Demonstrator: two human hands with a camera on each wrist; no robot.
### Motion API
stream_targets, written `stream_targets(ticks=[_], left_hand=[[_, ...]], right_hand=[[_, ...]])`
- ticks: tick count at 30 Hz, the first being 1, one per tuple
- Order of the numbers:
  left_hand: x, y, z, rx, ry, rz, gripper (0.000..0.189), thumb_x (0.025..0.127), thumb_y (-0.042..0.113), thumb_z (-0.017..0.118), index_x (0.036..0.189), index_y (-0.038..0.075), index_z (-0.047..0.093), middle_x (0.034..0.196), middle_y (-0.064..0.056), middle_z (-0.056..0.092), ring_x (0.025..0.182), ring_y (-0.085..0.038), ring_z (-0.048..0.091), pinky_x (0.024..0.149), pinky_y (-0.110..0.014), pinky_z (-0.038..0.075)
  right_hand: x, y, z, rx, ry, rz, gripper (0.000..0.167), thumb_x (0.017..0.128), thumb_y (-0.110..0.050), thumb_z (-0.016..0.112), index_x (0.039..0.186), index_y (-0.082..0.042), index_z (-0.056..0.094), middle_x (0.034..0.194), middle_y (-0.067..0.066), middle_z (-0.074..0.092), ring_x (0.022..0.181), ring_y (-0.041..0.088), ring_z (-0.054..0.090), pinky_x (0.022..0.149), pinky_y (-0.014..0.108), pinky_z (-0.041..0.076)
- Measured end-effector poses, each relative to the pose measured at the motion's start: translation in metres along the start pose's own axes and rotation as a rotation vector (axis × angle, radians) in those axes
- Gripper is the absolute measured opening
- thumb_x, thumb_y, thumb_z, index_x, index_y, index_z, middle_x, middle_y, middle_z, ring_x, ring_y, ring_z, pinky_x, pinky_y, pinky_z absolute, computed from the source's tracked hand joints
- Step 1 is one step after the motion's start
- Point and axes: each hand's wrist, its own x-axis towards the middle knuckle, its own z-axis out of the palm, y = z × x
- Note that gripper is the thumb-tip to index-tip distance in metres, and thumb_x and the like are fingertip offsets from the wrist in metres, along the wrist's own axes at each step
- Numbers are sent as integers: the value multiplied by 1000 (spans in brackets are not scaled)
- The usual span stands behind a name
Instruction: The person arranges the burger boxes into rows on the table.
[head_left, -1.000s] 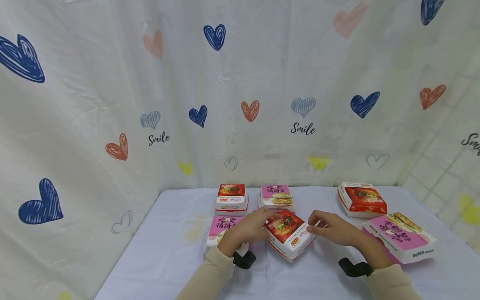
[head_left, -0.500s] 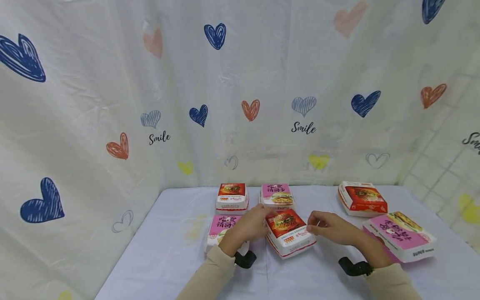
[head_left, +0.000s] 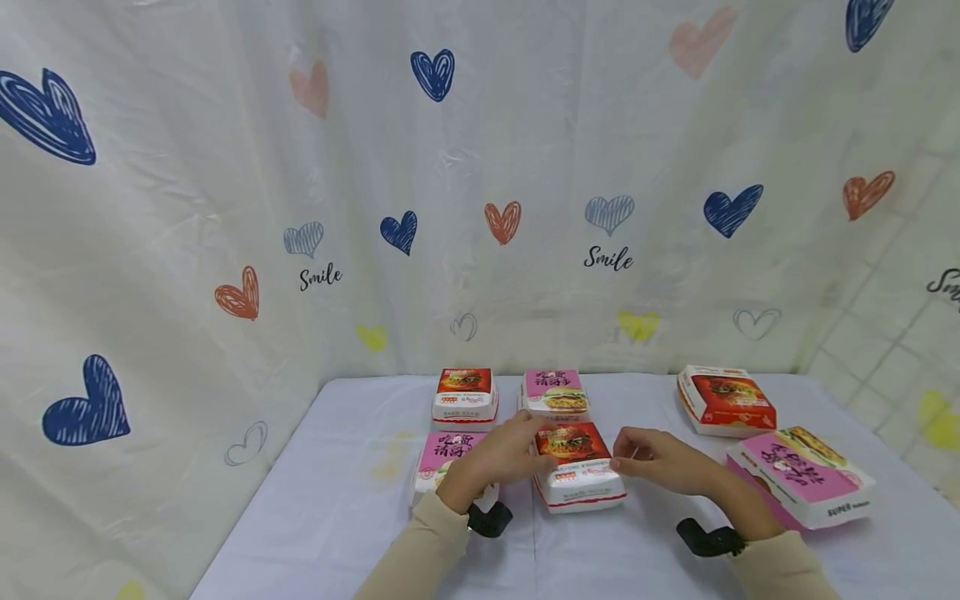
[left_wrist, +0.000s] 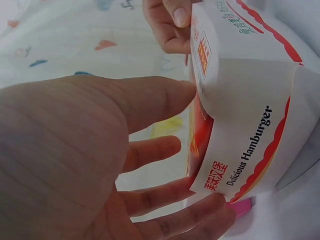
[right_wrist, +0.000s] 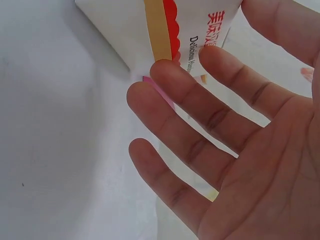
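Left hand [head_left: 504,452] and right hand [head_left: 667,460], fingers spread, touch opposite sides of a red-and-white "Delicious Hamburger" box [head_left: 585,493] between them. The left wrist partly covers a pink burger box [head_left: 442,450]; beyond that hand sit another pink box [head_left: 555,390] and a red box [head_left: 465,402]. Right of the right hand, its forearm overlaps a tilted pink carton [head_left: 810,477], a red carton [head_left: 726,400] behind.

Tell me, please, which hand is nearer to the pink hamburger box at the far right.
The right hand, just left of the pink hamburger box. The left hand is farther away, at the left side of the red hamburger box between both hands.
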Motion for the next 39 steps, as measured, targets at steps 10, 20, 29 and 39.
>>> stream_targets(ticks=[10, 20, 29, 39], left_hand=[[-5, 3, -7, -28, -34, 0, 64, 86, 45, 81, 143, 28, 57, 150, -3, 48, 124, -19, 55, 107, -44, 50], [-5, -1, -9, -48, -65, 1, 65, 87, 44, 80, 145, 28, 56, 152, -2, 46, 125, -18, 53, 109, -45, 48], [-4, -3, -10, -54, -81, 2, 64, 87, 44, 80, 145, 29, 56, 152, -1, 46, 125, -17, 54, 109, -45, 49], [-7, -2, -10, -71, -98, -7, 67, 89, 39, 78, 149, 29, 52, 154, -2, 43, 126, -19, 53, 108, -46, 49]], right_hand=[[1, 0, 2, 1, -2, 6, 36, 96, -37, 70, 117, -9, 59, 104, 5, 64, 96, 22, 59, 77, 28, 52], [-1, -5, 3, 21, -24, 41, 67, 95, -41, 70, 150, -14, 43, 124, 12, 64, 102, 23, 62, 84, 44, 56], [0, -4, 4, 6, -34, 72, 74, 94, -45, 70, 154, -15, 39, 124, 11, 64, 105, 23, 62, 84, 46, 57], [2, -3, 7, 21, -48, 32, 73, 96, -43, 69, 154, -12, 38, 118, 9, 65, 104, 23, 64, 85, 47, 56]])
